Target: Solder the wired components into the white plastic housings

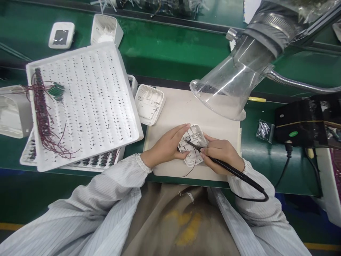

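Over the pale work mat, my left hand grips a white plastic housing by its left side, thumb at the lower edge and fingers at the upper. The housing lies with its ribbed inside facing up. A thin dark wire hangs from it onto the mat. My right hand is closed like a pen grip around a black corded soldering iron. Its tip is inside the housing, close to a small round ring-like part; whether they touch I cannot tell. Some right fingers also rest by the housing's right edge.
At left, a white foam tray bears dark red wires and small green boards, atop another tray. A second white housing lies beyond my left hand. A clear fume hood hangs above the mat. A black box and small bag are right.
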A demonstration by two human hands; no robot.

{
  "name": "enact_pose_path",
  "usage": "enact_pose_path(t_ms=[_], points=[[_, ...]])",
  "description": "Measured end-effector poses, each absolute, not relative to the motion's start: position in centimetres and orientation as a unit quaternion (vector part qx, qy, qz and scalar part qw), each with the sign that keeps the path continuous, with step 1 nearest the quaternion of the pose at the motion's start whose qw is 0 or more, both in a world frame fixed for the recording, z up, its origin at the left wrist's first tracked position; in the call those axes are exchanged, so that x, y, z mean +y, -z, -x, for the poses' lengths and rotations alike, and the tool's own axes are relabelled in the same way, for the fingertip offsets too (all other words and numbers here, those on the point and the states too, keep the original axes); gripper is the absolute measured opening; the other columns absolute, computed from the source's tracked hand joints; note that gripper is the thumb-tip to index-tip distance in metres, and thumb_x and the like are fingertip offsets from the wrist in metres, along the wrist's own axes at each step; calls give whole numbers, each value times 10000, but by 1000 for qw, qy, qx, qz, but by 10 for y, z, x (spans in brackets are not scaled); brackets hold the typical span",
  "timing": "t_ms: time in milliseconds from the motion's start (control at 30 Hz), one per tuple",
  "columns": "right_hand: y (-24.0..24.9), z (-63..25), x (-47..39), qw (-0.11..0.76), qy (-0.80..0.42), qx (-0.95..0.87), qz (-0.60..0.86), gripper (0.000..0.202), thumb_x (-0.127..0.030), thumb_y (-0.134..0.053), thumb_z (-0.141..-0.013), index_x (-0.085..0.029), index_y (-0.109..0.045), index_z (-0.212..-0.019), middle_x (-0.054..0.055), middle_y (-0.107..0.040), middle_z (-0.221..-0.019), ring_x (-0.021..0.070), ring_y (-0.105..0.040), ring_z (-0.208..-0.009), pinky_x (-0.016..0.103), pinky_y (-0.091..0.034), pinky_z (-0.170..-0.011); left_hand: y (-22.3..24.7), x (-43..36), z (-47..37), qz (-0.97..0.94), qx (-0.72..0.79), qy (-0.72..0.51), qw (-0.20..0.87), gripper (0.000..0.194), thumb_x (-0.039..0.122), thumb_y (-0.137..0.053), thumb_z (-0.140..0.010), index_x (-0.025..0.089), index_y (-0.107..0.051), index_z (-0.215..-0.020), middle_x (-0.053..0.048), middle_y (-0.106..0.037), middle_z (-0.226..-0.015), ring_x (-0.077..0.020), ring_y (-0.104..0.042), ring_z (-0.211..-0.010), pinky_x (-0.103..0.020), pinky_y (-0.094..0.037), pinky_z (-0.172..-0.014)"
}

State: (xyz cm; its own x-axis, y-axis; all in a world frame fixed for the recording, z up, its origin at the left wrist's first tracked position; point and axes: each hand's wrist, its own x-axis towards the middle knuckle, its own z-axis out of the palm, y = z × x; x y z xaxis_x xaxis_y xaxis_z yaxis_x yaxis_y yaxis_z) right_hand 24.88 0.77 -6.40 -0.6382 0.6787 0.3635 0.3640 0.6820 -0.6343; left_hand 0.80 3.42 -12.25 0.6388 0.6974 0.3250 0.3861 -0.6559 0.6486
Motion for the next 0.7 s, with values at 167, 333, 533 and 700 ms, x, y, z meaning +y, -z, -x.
enact_pose_path(t_ms=[167,333,533,700], points=[[67,-252,10,315,-263,-864,292,195,-117,-544,-921,-218,-583,-759,-61,-538,-592,100,-518,-519,439,-506,-1102,124,35,-9,-865,314,-278,275,984,332,-763,-831,250,-128,-1577,-190,-423,-1511,-340,-435,-1412,-545,-419,-1155],[76,-272,8,425,-287,-789,337,60,-178,-634,-897,-219,-645,-854,-33,-670,-672,161,-718,-673,382,-626,-911,121,35,-9,-874,308,-279,252,1044,376,-796,-814,252,-96,-1579,-204,-361,-1560,-340,-383,-1454,-538,-404,-1166],[88,-298,-12,528,-241,-685,440,62,-277,-681,-887,-223,-651,-877,18,-754,-771,287,-739,-1009,318,-637,-699,99,33,11,-936,280,-174,126,915,615,-666,-864,161,-246,-1540,-231,-571,-1360,-357,-569,-1266,-507,-505,-1010],[95,-318,-24,468,-38,-736,488,138,-343,-658,-901,-222,-695,-956,66,-784,-985,230,-768,-830,290,-619,-682,54,23,34,-972,235,-17,14,319,327,-458,-1038,199,-544,-1317,-67,-703,-837,-213,-678,-722,-331,-514,-679]])
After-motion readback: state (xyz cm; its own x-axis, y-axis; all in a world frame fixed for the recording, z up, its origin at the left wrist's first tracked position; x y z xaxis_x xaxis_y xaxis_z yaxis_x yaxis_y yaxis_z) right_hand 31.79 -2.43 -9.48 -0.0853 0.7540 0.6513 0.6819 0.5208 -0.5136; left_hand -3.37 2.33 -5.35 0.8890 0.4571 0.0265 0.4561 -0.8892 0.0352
